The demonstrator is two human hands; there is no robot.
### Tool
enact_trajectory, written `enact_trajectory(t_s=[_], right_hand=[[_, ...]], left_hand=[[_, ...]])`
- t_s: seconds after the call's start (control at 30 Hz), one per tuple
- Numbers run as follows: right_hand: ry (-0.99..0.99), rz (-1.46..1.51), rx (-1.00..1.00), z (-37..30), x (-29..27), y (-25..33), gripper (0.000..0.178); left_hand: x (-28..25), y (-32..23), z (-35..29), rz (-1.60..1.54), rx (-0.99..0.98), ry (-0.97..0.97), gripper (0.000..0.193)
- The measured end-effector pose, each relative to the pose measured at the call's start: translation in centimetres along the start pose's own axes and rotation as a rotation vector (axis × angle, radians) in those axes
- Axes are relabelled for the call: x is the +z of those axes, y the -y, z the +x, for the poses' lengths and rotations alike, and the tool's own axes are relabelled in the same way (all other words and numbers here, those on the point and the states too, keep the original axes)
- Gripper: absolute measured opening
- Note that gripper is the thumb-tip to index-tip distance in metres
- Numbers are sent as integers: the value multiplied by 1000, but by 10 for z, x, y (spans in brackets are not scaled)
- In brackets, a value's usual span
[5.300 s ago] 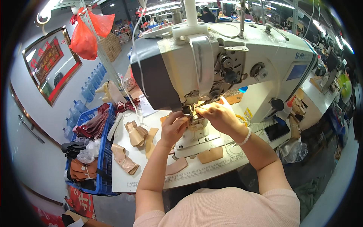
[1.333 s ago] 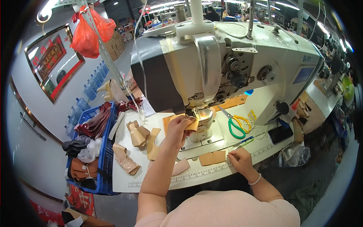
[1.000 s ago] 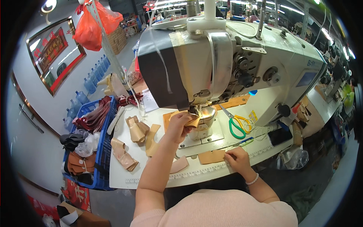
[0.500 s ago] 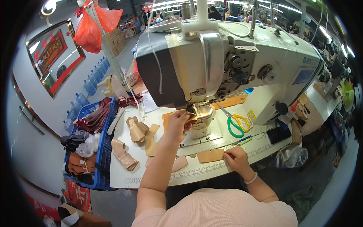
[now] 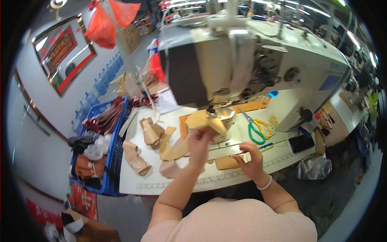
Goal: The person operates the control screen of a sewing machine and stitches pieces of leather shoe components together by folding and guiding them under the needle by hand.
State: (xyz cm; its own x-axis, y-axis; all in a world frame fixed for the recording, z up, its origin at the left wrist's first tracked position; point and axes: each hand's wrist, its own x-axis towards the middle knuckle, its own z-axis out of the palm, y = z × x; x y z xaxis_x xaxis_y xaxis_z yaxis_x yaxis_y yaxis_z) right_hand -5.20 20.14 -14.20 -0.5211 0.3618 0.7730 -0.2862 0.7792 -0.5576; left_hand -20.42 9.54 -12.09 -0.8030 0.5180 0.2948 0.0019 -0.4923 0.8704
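Note:
My left hand (image 5: 200, 141) pinches a tan leather piece (image 5: 197, 119) at the needle area of a large sewing machine (image 5: 298, 56). The piece is bent and partly covered by the fingers. My right hand (image 5: 252, 162) is raised a little above the table, thumb and fingers apart, with nothing in it. Beside its thumb lies a flat tan rectangular leather piece (image 5: 226, 163). Cut tan leather pieces (image 5: 169, 150) lie to the left of my left forearm. The machine looks smeared by motion.
Green-and-yellow-handled scissors (image 5: 256, 133) lie right of the needle, near a dark phone (image 5: 301, 143). Bundled leather pieces (image 5: 151, 132) sit on the left of the table. A blue crate (image 5: 115, 161) full of material stands beside it. A ruler strip (image 5: 278, 160) runs along the front edge.
My left hand has turned the leather piece so more of it shows at the needle. My right hand has lifted off the rectangular piece and opened. The whole view has shifted slightly.

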Motion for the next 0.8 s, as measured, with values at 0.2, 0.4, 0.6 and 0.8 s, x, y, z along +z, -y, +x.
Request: enact_trajectory(t_s=[0.2,0.4,0.6,0.8], right_hand=[[39,348,265,-9,10,5,17],[84,1102,1023,-17,2,-9,41],[532,282,131,-6,-6,7,25],[224,454,676,-28,-14,-15,11]], left_hand=[[-3,27,-85,-177,-383,97,15],[-34,14,-76,63,-287,155,18],[-27,-9,-61,551,15,519,19],[-87,15,-2,1494,23,73,36]])
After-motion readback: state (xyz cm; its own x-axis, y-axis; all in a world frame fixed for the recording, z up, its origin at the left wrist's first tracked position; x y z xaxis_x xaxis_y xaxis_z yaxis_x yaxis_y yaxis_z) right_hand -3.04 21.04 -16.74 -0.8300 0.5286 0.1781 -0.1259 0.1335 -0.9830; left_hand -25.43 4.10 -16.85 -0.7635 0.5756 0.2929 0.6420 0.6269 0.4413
